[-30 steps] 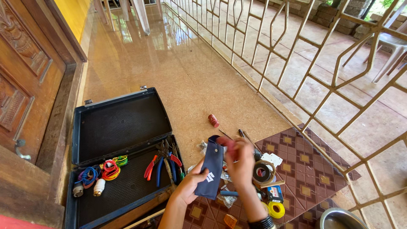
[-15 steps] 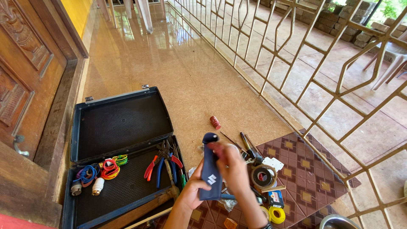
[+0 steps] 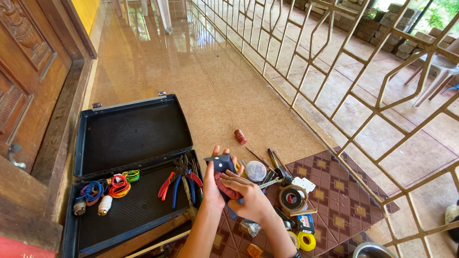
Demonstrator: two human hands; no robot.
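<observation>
My bare arms and hands

No sleeves or gloves cover my left hand (image 3: 213, 191) or right hand (image 3: 253, 200); both forearms show uncovered. A dark band (image 3: 297, 254) sits behind my right hand, at the wrist.

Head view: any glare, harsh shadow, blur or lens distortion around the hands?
Head view: daylight glare on the polished floor far from the hands; left hand and right hand sharp on the dark pouch, evenly lit; the railing bows slightly toward the edges.
</observation>
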